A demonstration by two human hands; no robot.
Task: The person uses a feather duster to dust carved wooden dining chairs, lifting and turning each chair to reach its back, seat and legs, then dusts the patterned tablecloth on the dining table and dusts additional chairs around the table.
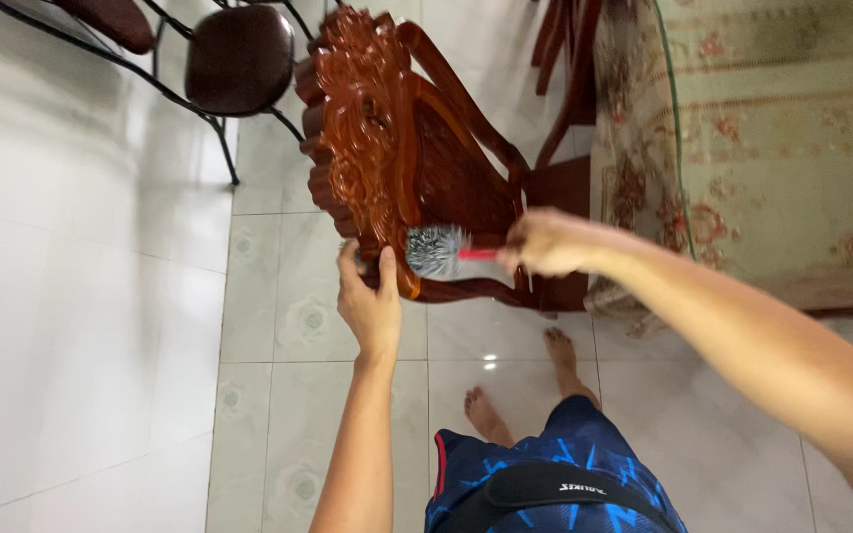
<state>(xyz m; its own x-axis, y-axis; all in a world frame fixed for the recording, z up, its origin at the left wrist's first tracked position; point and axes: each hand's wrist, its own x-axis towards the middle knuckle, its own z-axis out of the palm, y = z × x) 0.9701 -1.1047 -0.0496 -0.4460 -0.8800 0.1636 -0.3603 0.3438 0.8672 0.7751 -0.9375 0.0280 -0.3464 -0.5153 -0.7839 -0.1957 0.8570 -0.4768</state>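
Carved chair (402,148): stood on the pale tiled floor (269,296), just beside the table, its ornate backrest towards the camera.
Duster brush (436,251): round, grey and bristly on a thin red handle, pressed against the chair's back near the lower edge of the carving.
Right hand (545,243): fingers closed tight round the red handle, reaching in from the chair's table side.
Left hand (370,301): wrapped over the bottom edge of the chair back, thumb and fingers clamped on the wood, just beside the brush head.
Chair handling: solid dark-red wood, likely heavy and stiff; glossy lacquer could be slippery, so the thick frame rail looked the safest grip, not the fine relief.
Brush handling: light, with soft bristles that should flex into the grooves.
Textures: deep scrolling relief, polished sheen, curved armrests.
Table cloth (782,128): flowered, greenish, under a clear sheet, right beside the chair.
Metal chair (239,59): round dark seat, black thin legs, beyond the carved chair.
Floor: shiny, patterned tiles.
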